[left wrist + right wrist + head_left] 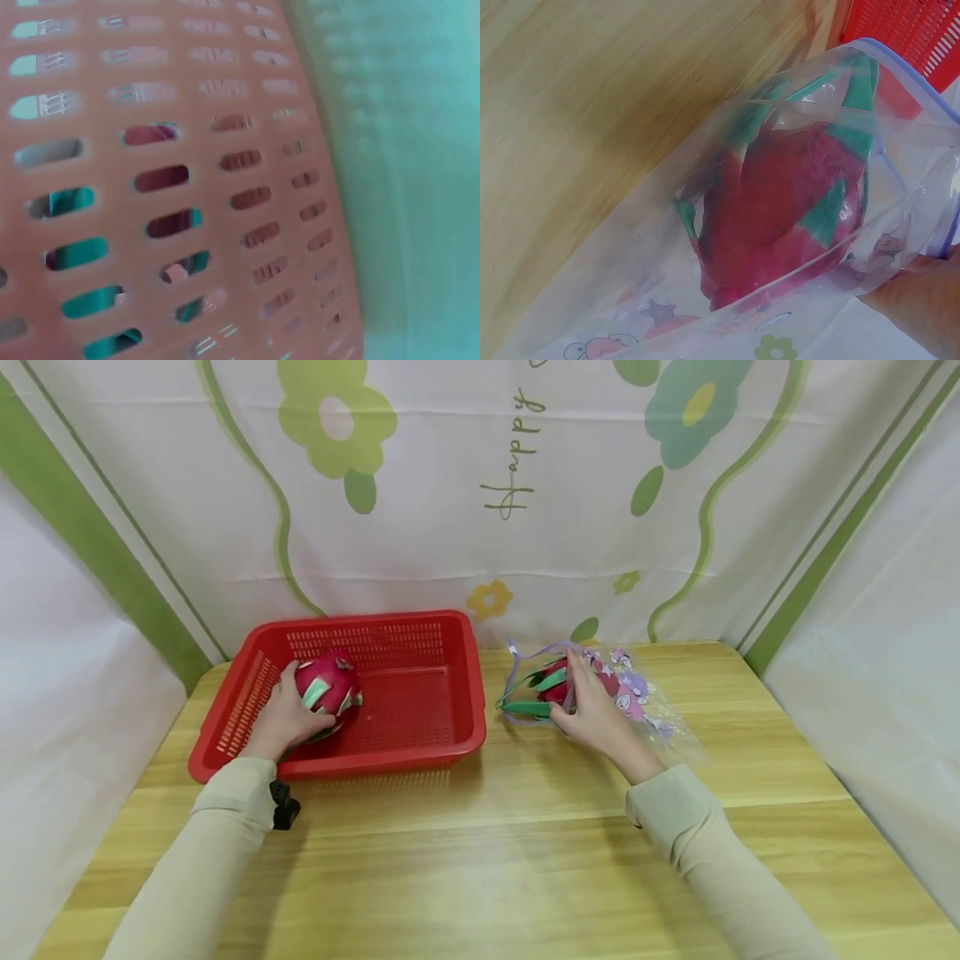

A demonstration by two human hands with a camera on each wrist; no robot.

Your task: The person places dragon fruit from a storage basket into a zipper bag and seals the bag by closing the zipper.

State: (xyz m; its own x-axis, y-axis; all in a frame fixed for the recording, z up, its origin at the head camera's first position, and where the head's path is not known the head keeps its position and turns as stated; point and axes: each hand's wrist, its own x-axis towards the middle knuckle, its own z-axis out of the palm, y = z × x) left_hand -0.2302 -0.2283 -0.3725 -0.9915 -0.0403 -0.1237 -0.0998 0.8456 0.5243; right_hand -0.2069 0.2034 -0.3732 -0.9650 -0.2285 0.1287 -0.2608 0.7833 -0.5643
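Observation:
In the head view my left hand [286, 716] grips a dragon fruit [330, 683], pink with pale green scales, at the left end of a red plastic basket [474, 710]. The left wrist view looks through the basket's slotted wall [202, 142], with red and green of the fruit behind it. On the right, my right hand [597, 710] holds a clear printed zip bag [652, 262] near its purple-edged mouth. A second dragon fruit [780, 210] with long green scales lies inside that bag. Its scale tips reach toward the bag's mouth.
Both stand on a light wooden table [465, 877]. A white floral cloth [450, 527] hangs along the back edge, with white cloth at both sides. The basket's right rim lies a short way left of the bag. A black device [284, 806] sits on my left wrist.

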